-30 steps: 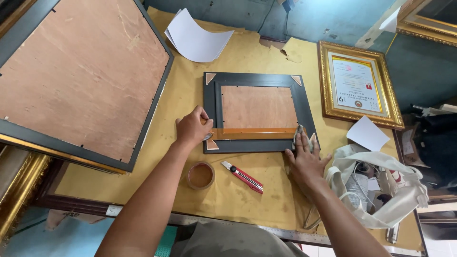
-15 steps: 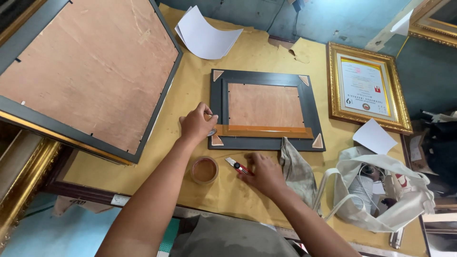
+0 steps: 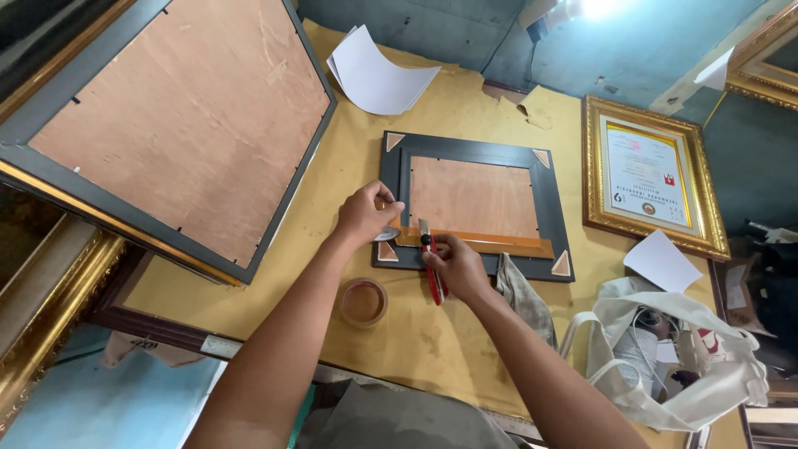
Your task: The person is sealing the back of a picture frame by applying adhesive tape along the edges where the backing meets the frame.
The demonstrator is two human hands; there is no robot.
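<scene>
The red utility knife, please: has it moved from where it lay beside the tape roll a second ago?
Yes. The red utility knife left the paper beside the tape roll; the right hand now holds it, blade at the dark frame's taped lower edge.

Right hand (image 3: 455, 264) dropped the grey rag (image 3: 524, 295), which now lies off the lower edge of the small black frame (image 3: 474, 150) instead of at its right corner. It went to the red utility knife (image 3: 431, 266), picked it up off the yellow tabletop (image 3: 432, 341), and now grips it with the blade end at the left end of the brown tape strip (image 3: 482, 243). Left hand (image 3: 366, 214) shifted a little, fingertips now at the tape's left end, pinching a shiny loose bit.
</scene>
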